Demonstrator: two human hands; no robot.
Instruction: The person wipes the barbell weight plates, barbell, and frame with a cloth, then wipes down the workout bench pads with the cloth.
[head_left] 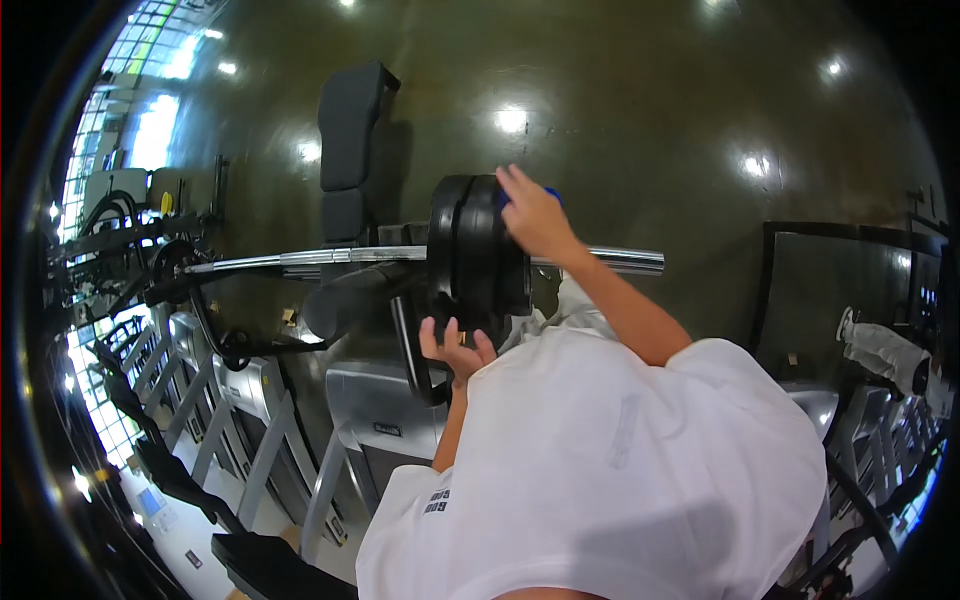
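Several black weight plates point(461, 240) sit side by side on a shiny metal barbell point(628, 261), whose bare sleeve end sticks out to their right. My right hand point(537, 215) lies at the upper right of the plates, its fingers stretched out toward the rim; how firmly it touches them I cannot tell. A small blue thing point(553, 193) shows just behind that hand. Below the plates, my left hand point(457, 350) has its fingers spread and curved upward, close to the lower rim. Nothing is visibly gripped by it.
A dark padded bench point(346, 130) stands on the floor beyond the bar. At lower left are a silver machine housing point(385, 395) and a black bent handle point(412, 350). More gym equipment lines the left side. A black-framed panel point(850, 300) and a person in light clothing point(885, 355) are at right.
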